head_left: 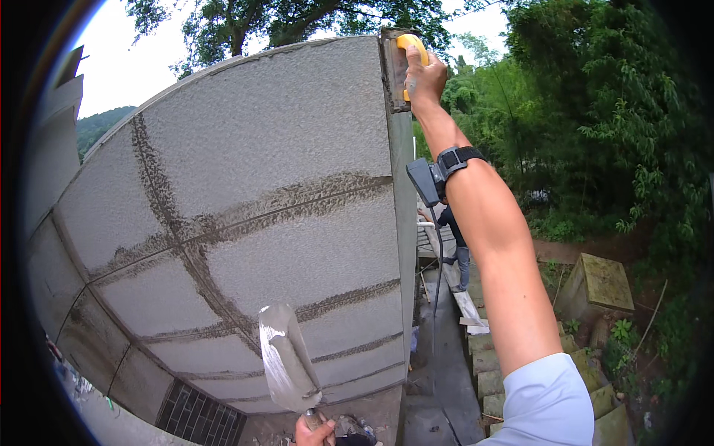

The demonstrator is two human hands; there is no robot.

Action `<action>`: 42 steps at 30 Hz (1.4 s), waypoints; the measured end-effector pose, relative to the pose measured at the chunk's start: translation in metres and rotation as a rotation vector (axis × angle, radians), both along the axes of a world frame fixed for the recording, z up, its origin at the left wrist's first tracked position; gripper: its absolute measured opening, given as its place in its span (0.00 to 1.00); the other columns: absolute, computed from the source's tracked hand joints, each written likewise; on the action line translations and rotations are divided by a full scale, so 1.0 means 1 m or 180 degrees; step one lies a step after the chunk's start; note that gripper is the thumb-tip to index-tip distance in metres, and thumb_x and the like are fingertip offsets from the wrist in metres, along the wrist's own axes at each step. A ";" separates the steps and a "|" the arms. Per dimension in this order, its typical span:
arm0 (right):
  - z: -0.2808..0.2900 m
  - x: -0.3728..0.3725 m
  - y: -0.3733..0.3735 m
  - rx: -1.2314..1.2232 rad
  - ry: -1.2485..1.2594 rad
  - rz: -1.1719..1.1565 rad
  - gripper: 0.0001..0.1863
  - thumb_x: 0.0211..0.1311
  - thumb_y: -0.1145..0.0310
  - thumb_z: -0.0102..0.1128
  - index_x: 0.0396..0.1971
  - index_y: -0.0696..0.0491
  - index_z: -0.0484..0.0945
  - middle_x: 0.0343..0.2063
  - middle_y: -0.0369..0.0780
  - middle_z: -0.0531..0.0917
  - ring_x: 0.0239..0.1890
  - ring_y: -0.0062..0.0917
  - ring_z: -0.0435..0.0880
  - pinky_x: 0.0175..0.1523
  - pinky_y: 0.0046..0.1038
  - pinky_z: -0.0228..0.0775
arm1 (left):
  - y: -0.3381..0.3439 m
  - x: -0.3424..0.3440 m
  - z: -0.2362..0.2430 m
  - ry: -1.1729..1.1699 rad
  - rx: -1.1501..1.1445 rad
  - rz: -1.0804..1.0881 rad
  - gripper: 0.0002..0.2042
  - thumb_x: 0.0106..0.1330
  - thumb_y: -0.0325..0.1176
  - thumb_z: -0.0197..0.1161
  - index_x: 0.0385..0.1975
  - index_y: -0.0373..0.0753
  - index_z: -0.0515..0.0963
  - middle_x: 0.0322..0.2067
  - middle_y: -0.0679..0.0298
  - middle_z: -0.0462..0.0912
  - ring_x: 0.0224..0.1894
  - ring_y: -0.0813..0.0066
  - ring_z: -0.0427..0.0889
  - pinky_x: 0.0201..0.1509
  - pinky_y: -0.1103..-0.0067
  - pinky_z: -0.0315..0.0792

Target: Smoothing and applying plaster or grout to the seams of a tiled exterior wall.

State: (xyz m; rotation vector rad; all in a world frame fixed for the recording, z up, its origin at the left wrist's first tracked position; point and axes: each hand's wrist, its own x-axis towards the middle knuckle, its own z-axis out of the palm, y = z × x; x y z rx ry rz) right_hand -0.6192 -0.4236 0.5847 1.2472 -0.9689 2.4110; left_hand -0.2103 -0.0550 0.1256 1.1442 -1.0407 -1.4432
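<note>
Raised at the upper centre, my right hand (424, 78) grips the yellow handle of a plastering float (395, 70), whose flat face is against the top corner of the grey textured block wall (312, 111). A dark strapped device (425, 182) with a cable sits on that forearm. Low in the view, my left hand (314, 430) is closed round the handle of a broad metal trowel (286, 357), which carries smears of grey mortar and is held up in front of the wall. Damp, dark mortar lines run along the wall's joints.
Behind my right arm, a person in dark clothing (460, 245) stands beside planks. Mossy steps (487, 383) descend along a grey concrete path (439, 372). A weathered concrete box (593, 290) and dense trees (617, 111) are at the right. Dark tiling (197, 412) shows at the wall's foot.
</note>
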 end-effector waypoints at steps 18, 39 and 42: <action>-0.068 0.018 0.036 0.0176 -0.0370 0.1596 0.22 0.65 0.52 0.61 0.40 0.59 0.80 0.15 0.31 0.72 0.13 0.13 0.69 0.19 0.20 0.63 | 0.015 0.007 0.015 -0.0234 0.0151 -0.0008 0.09 0.63 0.30 0.64 0.31 0.39 0.69 0.15 0.66 0.73 0.11 0.79 0.70 0.12 0.84 0.63; -0.081 0.004 0.016 0.0177 -0.0399 0.1095 0.20 0.65 0.53 0.61 0.35 0.58 0.79 0.12 0.31 0.70 0.12 0.14 0.68 0.18 0.21 0.60 | 0.022 -0.004 0.008 -0.0069 0.0018 0.0027 0.09 0.62 0.30 0.65 0.30 0.40 0.69 0.14 0.67 0.72 0.10 0.79 0.67 0.11 0.84 0.61; -0.087 0.001 0.021 0.0101 -0.0483 0.1308 0.20 0.65 0.53 0.60 0.35 0.58 0.79 0.13 0.31 0.71 0.12 0.14 0.68 0.18 0.21 0.61 | 0.024 -0.007 0.019 -0.0055 0.0076 0.0153 0.09 0.62 0.30 0.65 0.31 0.40 0.69 0.14 0.67 0.72 0.10 0.79 0.68 0.11 0.84 0.62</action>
